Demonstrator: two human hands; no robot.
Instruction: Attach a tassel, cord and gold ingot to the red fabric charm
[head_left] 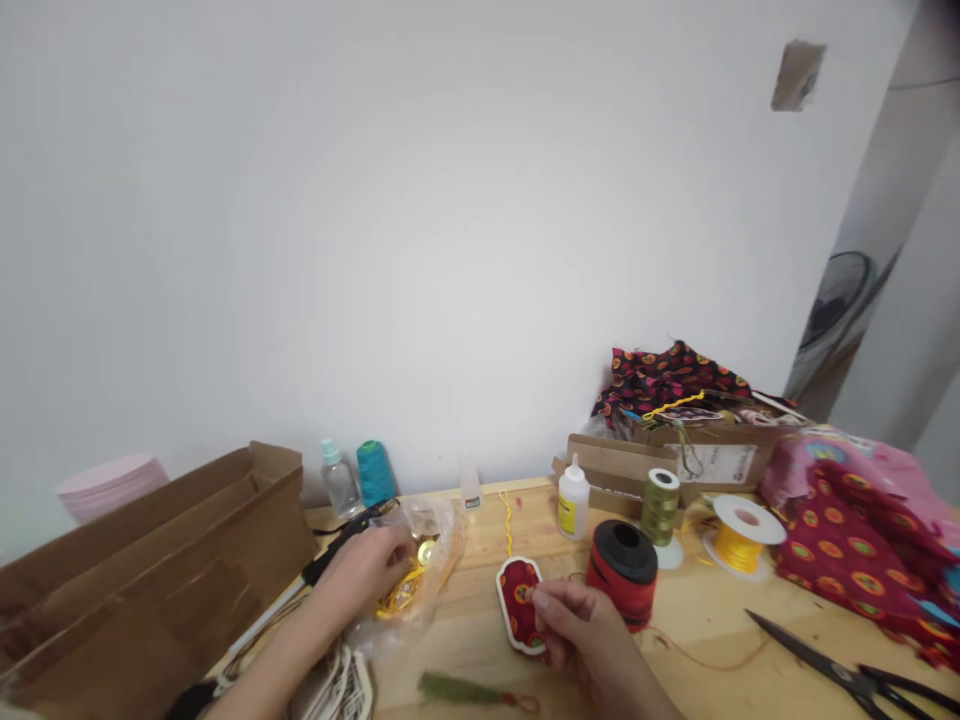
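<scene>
My right hand pinches the lower right edge of a dark red patterned fabric piece with a white scalloped border. A twisted yellow cord runs up from the top of that piece. On the left, my left hand reaches into a clear plastic bag, its fingers curled down beside a bundle of yellow cord; whatever is between its fingertips is hidden. A green tassel with a red loop lies at the front of the table.
A cardboard box stands left. Behind and right are a glue bottle, red spool, olive thread, yellow spool, black scissors and red fabric. White-edged pieces lie under my left forearm.
</scene>
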